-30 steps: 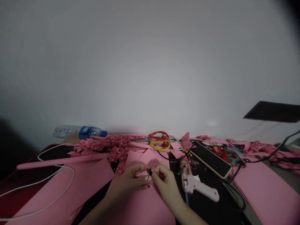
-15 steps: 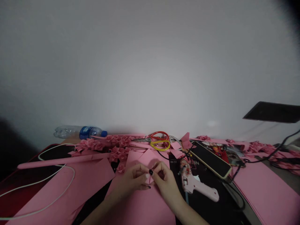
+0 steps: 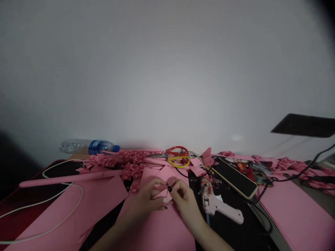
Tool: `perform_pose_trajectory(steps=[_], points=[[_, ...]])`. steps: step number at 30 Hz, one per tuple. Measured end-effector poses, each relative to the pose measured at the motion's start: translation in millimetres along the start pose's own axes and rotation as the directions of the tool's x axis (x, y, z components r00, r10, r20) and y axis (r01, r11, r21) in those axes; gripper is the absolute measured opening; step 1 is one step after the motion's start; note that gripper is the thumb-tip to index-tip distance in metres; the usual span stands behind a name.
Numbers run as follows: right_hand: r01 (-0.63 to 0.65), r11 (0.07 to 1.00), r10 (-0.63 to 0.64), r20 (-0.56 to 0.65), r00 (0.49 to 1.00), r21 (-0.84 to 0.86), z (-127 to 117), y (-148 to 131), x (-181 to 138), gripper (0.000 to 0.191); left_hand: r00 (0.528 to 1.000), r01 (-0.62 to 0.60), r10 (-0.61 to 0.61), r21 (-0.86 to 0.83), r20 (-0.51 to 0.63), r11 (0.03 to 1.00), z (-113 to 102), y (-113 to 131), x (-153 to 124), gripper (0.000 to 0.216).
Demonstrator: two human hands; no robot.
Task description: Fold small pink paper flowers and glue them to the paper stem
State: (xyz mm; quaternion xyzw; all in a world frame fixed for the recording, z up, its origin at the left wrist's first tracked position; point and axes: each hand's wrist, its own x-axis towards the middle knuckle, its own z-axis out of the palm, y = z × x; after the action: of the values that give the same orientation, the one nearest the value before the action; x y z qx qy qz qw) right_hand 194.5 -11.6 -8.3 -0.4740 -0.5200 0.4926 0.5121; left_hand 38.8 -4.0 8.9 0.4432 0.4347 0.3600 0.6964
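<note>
Both my hands meet low in the middle of the view over a pink sheet. My left hand and my right hand each pinch a small folded piece of pink paper between thumb and fingertips. The fingers are curled tight around it, nails dark. The piece is mostly hidden by my fingers.
A pink glue gun lies just right of my hands, a phone beyond it. Red and yellow scissors and several pink paper flowers sit behind. A water bottle lies by the wall, a white cable at left.
My fingers have shifted slightly on the small pink piece, working it between both hands. Nothing else on the table has moved.
</note>
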Motion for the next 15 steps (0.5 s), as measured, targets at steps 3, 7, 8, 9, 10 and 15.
perform_pose_trajectory(steps=[3,7,8,9,10,15], points=[[-0.023,0.999,0.023,-0.004,1.0,0.027,-0.4,0.5,0.7,0.025,1.0,0.019,-0.019,-0.033,-0.007,0.999,0.6,0.4,0.3,0.049],[0.005,1.0,-0.005,-0.036,0.999,-0.008,-0.8,-0.8,2.5,0.025,1.0,0.025,-0.026,-0.04,-0.01,0.999,-0.5,-0.5,0.1,0.05],[0.015,1.0,-0.016,-0.044,0.999,-0.023,-0.9,-1.1,2.8,0.025,1.0,0.03,-0.03,-0.033,-0.004,0.999,-1.1,-1.3,0.1,0.05],[0.021,0.999,-0.022,-0.048,0.999,-0.034,-1.1,-1.3,3.0,0.025,0.999,0.032,-0.032,-0.029,0.001,0.999,-1.9,-2.3,0.3,0.05],[0.018,0.999,-0.02,-0.049,0.999,-0.038,-1.3,-1.1,3.1,0.025,1.0,0.031,-0.031,-0.027,0.007,0.999,-2.8,-3.6,0.5,0.05],[-0.052,0.999,0.052,-0.03,0.998,-0.006,-2.4,4.3,2.1,0.027,1.0,0.009,-0.008,-0.018,0.018,1.0,-8.7,-10.3,3.8,0.053]])
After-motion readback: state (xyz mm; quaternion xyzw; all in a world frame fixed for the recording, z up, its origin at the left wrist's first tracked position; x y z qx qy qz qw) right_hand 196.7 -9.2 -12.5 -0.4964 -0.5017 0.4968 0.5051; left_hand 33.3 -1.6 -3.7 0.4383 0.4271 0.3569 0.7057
